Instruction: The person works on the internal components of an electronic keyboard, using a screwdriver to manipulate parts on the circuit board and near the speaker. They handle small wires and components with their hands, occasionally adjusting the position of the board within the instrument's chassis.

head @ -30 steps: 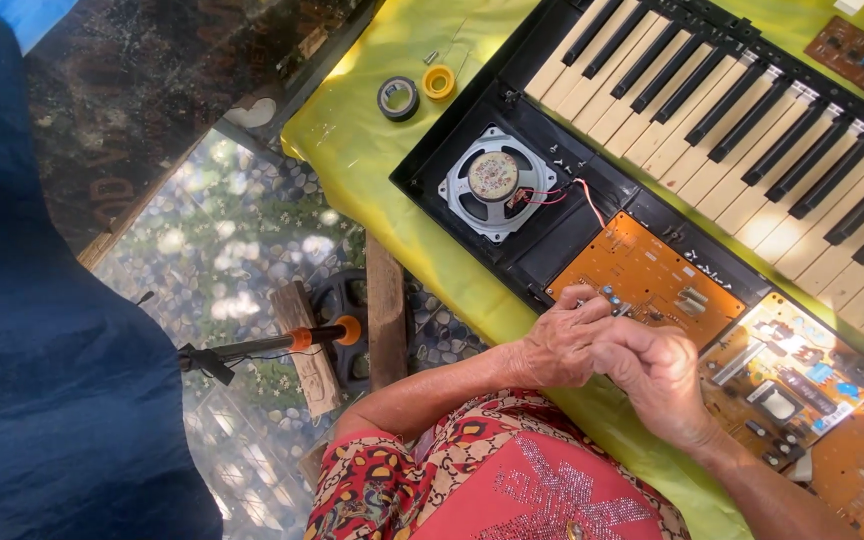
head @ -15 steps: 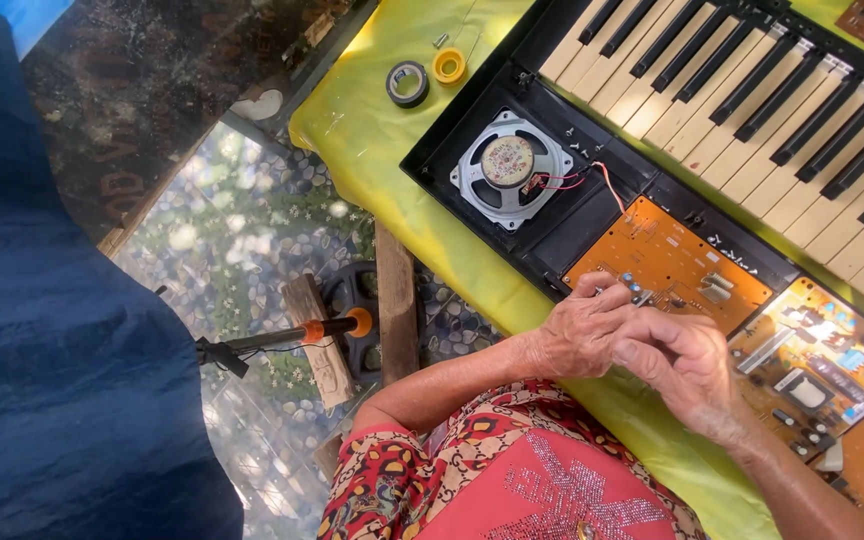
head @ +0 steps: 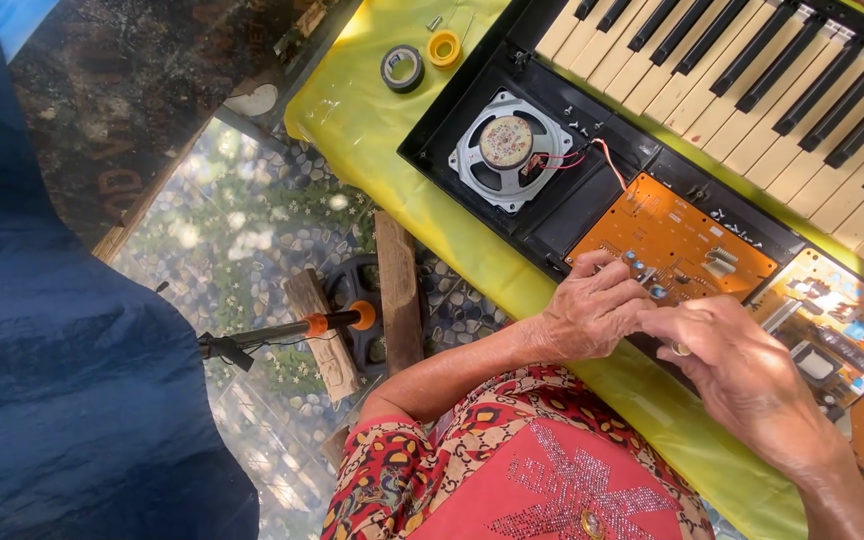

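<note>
No packages, signs or screens show. The one label-like thing is a round, pale tan sticker [head: 506,140] with faint reddish print, on the centre of the speaker [head: 508,150] in the upper middle of the frame. Its print is too small to make out.

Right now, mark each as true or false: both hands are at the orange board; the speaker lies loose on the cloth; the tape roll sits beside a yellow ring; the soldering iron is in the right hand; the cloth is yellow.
1. Both hands, left hand and right hand, are at the orange board: true.
2. The speaker lies loose on the cloth: false; it sits inside the keyboard's black case.
3. The tape roll sits beside a yellow ring: true.
4. The soldering iron is in the right hand: false; it rests below the table's edge, unheld.
5. The cloth is yellow: true.
</note>
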